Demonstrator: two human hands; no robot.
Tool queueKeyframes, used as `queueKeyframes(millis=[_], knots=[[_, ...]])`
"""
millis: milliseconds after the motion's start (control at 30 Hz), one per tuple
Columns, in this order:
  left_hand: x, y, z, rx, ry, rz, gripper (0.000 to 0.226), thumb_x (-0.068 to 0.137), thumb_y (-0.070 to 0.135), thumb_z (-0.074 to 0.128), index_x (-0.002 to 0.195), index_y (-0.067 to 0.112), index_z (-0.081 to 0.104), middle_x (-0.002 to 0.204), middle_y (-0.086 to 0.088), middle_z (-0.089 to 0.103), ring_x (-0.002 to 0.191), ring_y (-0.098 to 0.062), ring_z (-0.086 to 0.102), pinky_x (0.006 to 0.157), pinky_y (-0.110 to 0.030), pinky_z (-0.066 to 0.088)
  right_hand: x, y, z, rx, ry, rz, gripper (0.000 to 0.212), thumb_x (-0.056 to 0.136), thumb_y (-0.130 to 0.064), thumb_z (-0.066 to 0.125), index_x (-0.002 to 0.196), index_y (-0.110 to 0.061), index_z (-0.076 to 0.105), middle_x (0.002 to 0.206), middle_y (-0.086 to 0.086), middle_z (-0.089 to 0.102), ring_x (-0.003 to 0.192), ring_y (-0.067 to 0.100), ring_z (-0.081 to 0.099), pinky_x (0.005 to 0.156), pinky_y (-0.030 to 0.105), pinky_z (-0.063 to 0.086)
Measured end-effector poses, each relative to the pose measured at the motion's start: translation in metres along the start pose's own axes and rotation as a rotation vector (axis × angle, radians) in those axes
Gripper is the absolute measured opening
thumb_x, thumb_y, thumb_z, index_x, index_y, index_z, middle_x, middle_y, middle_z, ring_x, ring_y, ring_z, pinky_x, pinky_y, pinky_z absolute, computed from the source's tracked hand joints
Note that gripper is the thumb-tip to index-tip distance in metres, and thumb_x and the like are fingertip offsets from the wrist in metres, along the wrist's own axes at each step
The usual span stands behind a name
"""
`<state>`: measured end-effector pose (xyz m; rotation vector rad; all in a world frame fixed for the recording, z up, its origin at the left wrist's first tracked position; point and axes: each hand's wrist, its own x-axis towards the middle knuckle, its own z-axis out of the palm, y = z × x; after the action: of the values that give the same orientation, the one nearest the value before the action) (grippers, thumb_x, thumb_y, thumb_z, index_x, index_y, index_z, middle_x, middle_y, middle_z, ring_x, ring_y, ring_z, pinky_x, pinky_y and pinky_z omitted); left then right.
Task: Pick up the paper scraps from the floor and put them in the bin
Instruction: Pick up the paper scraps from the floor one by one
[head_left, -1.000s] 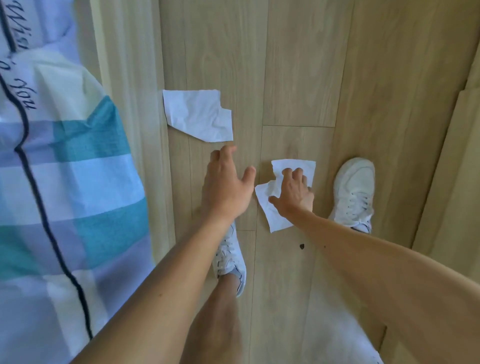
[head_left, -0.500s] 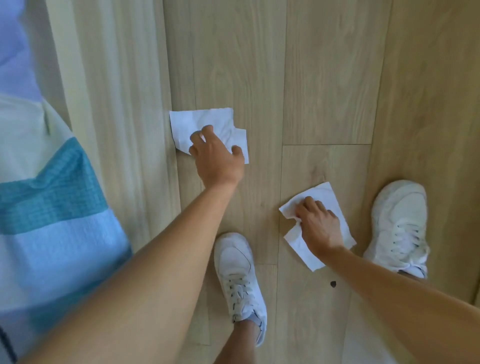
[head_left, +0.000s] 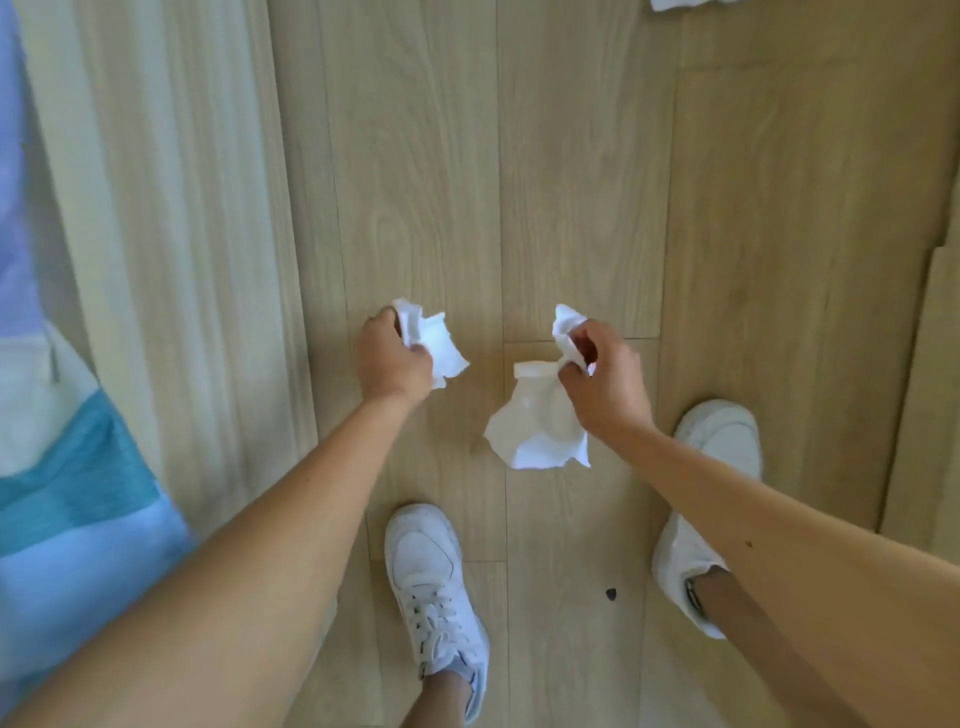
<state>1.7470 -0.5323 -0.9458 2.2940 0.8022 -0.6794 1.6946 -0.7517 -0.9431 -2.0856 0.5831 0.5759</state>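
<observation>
Wood floor (head_left: 571, 182): two crumpled paper scraps lifted above it, left hand (head_left: 392, 358) clenched round one (head_left: 439, 345), right hand (head_left: 605, 387) pinching the other (head_left: 540, 426); third scrap (head_left: 680, 4) at top edge.

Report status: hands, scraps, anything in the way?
Left hand grip shut on small scrap. Right hand shut on large scrap. Another scrap at top edge. Bin not visible.
</observation>
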Motion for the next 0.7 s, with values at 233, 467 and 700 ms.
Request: queueKeyframes(millis=[233,467,700], knots=[[-0.075,0.153,-0.035,-0.539,-0.441,-0.012,0.027,0.08,0.028,0.065,0.106,0.021,0.069,0.094,-0.006,0.077,0.08,-0.016,0.073,0.069,-0.033,0.056,0.031,-0.125,-0.091,0.456,0.066,0.204,0.007,0.081,-0.002,0.064,0.08,-0.005,0.057,0.07,0.004,0.055,0.061,0.014,0.052,0.059,0.032,0.045],[-0.085,0.281,-0.096,-0.595,-0.431,0.133,0.026,0.084,0.008,0.069,0.109,0.017,0.065,0.097,-0.003,0.077,0.088,-0.021,0.074,0.066,-0.025,0.057,0.065,-0.238,-0.198,0.98,-0.303,0.352,0.01,0.09,0.0,0.065,0.088,-0.007,0.057,0.089,0.018,0.065,0.08,0.027,0.066,0.076,0.035,0.058],[-0.041,0.377,-0.158,-0.522,-0.119,0.087,0.029,0.079,-0.001,0.061,0.103,0.015,0.065,0.093,-0.017,0.071,0.078,-0.033,0.066,0.071,-0.041,0.054,0.121,-0.314,-0.271,0.786,-0.277,0.285,0.01,0.094,-0.015,0.059,0.099,-0.009,0.063,0.092,0.012,0.07,0.09,0.022,0.068,0.088,0.04,0.058]])
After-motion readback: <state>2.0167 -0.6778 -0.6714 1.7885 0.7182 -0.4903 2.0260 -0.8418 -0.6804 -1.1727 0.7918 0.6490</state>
